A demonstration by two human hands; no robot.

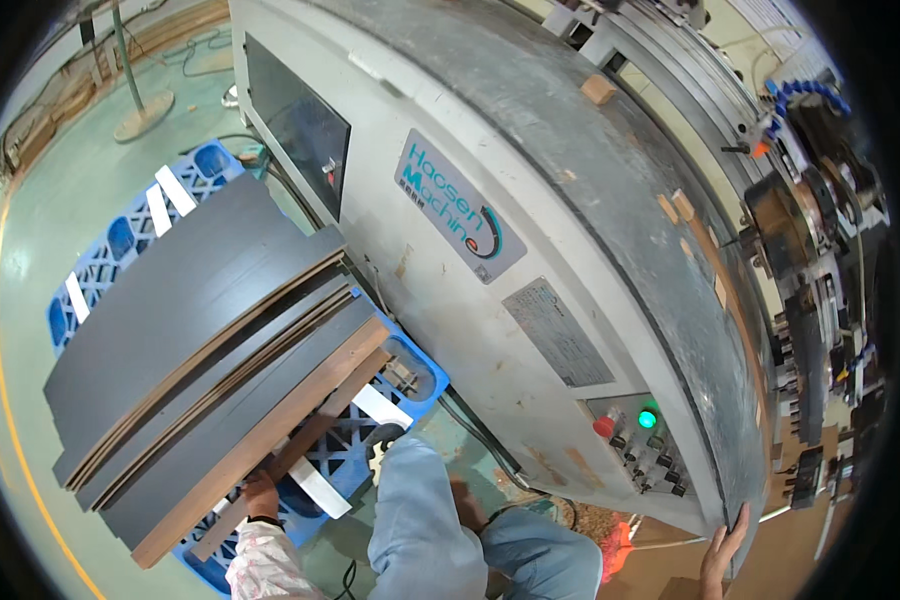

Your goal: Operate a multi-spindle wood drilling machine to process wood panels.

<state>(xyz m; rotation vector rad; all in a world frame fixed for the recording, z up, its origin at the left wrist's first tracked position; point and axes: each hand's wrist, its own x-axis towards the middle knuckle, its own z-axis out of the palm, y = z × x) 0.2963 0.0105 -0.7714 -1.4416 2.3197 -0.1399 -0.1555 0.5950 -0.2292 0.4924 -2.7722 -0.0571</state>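
Note:
At the lower left, my left hand (260,496) reaches down to a stack of panels and is closed at a narrow brown wooden strip (315,428); its fingertips are partly hidden. A longer brown strip (270,437) lies beside it, along the edge of the dark grey panels (190,290). These panels are piled on a blue plastic pallet (425,375). Far to the right, my right hand (725,548) rests with fingers stretched out against the rim of the machine's grey table (610,200). Nothing shows in that hand.
The white machine cabinet (450,330) stands along the pallet's right side, with a control panel of buttons (645,445) and a lit green lamp (647,418). Small wood blocks (598,90) lie on its table. Cables (480,430) run along the floor beside my legs (420,520).

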